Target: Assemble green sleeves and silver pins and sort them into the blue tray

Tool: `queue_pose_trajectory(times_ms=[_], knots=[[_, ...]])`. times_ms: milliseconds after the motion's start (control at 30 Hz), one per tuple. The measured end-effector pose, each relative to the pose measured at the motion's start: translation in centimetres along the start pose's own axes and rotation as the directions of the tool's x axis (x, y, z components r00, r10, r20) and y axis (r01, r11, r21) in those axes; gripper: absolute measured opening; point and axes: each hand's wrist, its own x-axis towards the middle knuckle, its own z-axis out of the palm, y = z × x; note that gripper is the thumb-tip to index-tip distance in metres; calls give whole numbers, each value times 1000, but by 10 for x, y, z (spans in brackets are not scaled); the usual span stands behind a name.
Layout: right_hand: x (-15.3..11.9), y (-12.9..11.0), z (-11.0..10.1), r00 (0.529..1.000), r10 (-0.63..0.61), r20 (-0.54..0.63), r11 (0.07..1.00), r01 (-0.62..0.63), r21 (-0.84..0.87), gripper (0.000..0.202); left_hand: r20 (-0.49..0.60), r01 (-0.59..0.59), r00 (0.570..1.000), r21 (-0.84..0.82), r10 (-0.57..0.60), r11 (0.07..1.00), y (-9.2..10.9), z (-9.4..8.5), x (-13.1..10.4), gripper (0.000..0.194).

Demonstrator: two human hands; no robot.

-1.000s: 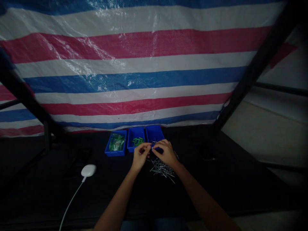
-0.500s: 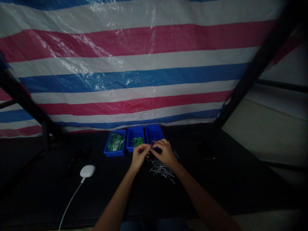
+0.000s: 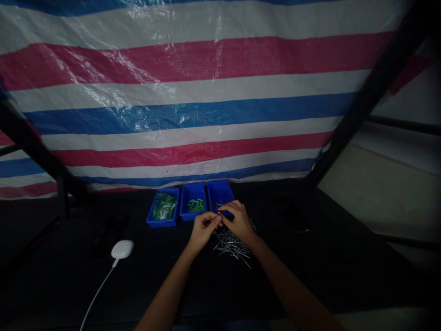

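Observation:
My left hand [image 3: 202,231] and my right hand [image 3: 238,222] meet fingertip to fingertip just in front of the blue trays. Both are closed in a pinch; whatever lies between the fingers is too small and dark to make out. Below and partly behind my right hand spreads a loose pile of thin metal screws or nails [image 3: 232,246]. The right blue tray [image 3: 219,187], partly covered by my right hand, has a few thin metal pieces in it. Small green plastic pieces, like wall plugs [image 3: 196,205], lie in the middle blue tray [image 3: 193,189].
The left blue tray [image 3: 161,224] holds clear bags with green and pale pieces [image 3: 164,207]. A white rounded device [image 3: 122,249] with a cable lies at left on the black table [image 3: 148,280]. A dark flat object [image 3: 294,219] rests at right. A striped sheet [image 3: 193,110] hangs behind.
My left hand's fingertips have shifted slightly right and down against my right hand's. Both hands stay pinched together; the whole view has tilted a little.

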Motion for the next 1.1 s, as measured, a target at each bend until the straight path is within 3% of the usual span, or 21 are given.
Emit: queue_pose_trajectory(times_ms=[500, 667, 900, 1100], knots=[[3, 7, -2, 994, 65, -84, 978, -47, 203, 18, -25, 15, 1000, 44, -14, 999, -7, 1, 1, 32], [4, 10, -3, 982, 145, -119, 949, -104, 299, 23, -36, 26, 999, 51, -24, 998, -6, 2, 2, 32], [5, 10, -3, 982, 185, -49, 883, -144, 447, 21, -52, 8, 999, 55, -5, 998, -9, 2, 4, 34], [5, 10, -3, 972, 229, -45, 864, -182, 469, 18, -32, -56, 998, 125, 60, 991, -15, 0, 4, 31]])
